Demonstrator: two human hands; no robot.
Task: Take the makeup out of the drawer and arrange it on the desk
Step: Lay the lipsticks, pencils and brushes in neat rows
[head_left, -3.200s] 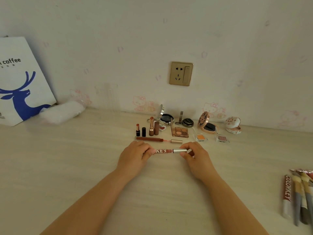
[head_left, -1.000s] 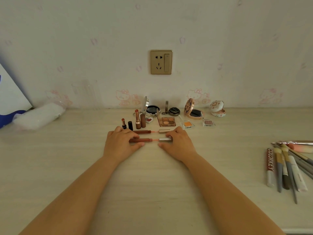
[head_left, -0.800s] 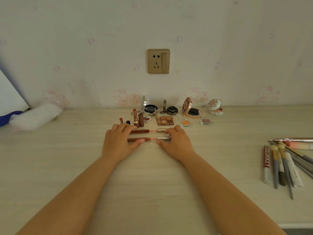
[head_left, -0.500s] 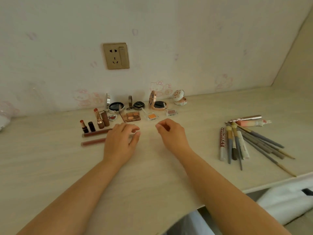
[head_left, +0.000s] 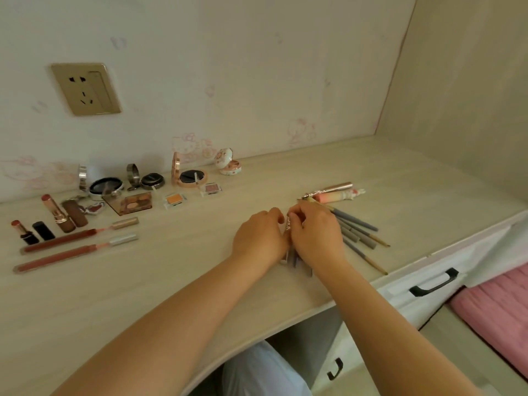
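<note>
Two hands met over the loose pile at the desk's [head_left: 171, 281] right end in the head view, the only view there was. The left hand [head_left: 258, 238] lay knuckles up with fingers curled down beside the pile; whether it held anything could not be told. The right hand [head_left: 314, 234] had its fingertips bunched on the top of a tube [head_left: 288, 224] with red print, which looked pinched, though the fingers hid most of it. The brushes [head_left: 357, 227] fanned out from under that hand toward the desk's edge, with a pink tube [head_left: 334, 195] just behind them. At the left lay two long glosses [head_left: 61, 238], side by side and already set out, behind them lipsticks [head_left: 54, 210], a palette [head_left: 131, 202] and open compacts [head_left: 190, 175] along the wall.

The tube was probably light, stiff and smooth, so it might roll or slip; mid-barrel would be the surest place to take it. The brushes were thin and light, best lifted by their handles, not the bristles. A drawer [head_left: 434, 281] stood below at the right.
</note>
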